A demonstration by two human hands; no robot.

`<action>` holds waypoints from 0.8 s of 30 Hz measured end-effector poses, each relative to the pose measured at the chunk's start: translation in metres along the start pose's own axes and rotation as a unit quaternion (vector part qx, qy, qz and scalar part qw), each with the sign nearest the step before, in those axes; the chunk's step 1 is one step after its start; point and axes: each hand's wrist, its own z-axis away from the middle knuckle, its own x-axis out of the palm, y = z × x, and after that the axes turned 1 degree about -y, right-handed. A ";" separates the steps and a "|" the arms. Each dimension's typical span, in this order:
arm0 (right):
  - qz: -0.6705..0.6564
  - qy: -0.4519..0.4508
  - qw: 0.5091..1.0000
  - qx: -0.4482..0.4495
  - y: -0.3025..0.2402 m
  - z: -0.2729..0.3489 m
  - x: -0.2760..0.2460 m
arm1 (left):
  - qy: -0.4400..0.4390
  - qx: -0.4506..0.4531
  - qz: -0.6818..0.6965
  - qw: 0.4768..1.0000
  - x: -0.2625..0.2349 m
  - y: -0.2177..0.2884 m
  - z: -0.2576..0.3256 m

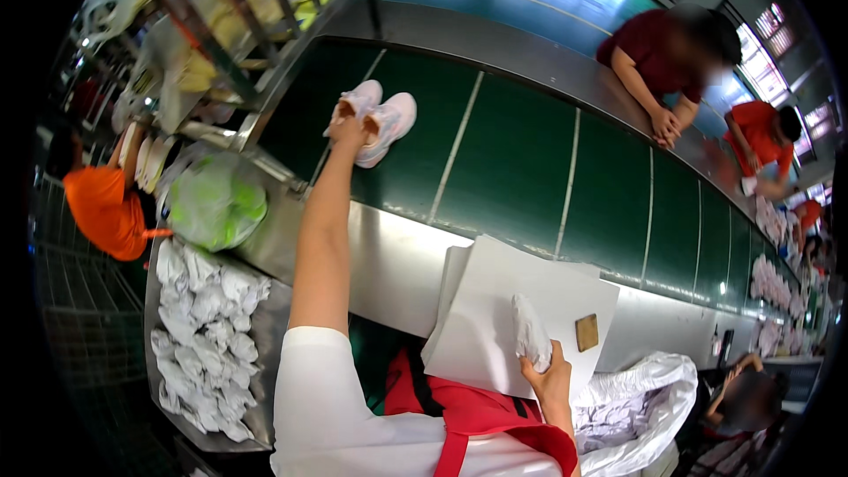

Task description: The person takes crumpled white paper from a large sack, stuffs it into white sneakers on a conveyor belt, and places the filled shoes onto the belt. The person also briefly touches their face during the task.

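My left arm stretches far out over the green conveyor belt (521,141). There my left hand (349,131) grips a pair of pale pink-and-white sneakers (389,124) at their heel openings, its fingers partly hidden by the shoes. Close to my body, my right hand (549,375) is closed round the lower end of a white wad of crumpled paper (528,325). The wad is held above a stack of white paper sheets (481,300) on the metal edge of the belt. A small brown block (586,333) lies on the sheets, right of the wad.
A metal tray (269,349) with many white paper wads stands at left, beside a plastic bag with green contents (216,203). A metal rack (238,44) rises at the far left. A white sack (649,406) sits at right. Several people work around the belt.
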 end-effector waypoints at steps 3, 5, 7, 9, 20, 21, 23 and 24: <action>0.011 0.032 0.999 0.034 0.003 0.006 -0.015 | -0.077 0.044 -0.076 0.993 -0.013 0.016 0.002; 0.006 0.061 0.997 0.046 0.002 0.003 -0.026 | -0.083 0.129 -0.061 0.986 -0.018 0.037 0.012; 0.076 0.099 0.992 0.034 0.001 -0.008 -0.037 | -0.106 0.191 -0.041 0.975 -0.007 0.075 0.033; 0.086 0.160 0.982 -0.045 0.000 -0.030 -0.045 | -0.062 0.252 -0.032 0.965 0.018 0.128 0.067; 0.245 0.156 0.956 -0.031 0.008 -0.146 -0.060 | -0.115 0.365 0.017 0.924 0.056 0.342 0.248; 0.274 0.149 0.950 0.005 0.010 -0.150 -0.061 | -0.032 0.435 0.049 0.899 0.052 0.344 0.246; 0.256 0.156 0.954 -0.028 0.014 -0.162 -0.059 | -0.001 0.530 0.085 0.843 0.049 0.349 0.233; 0.263 0.157 0.952 -0.020 0.015 -0.171 -0.058 | -0.055 0.560 0.091 0.822 0.049 0.352 0.224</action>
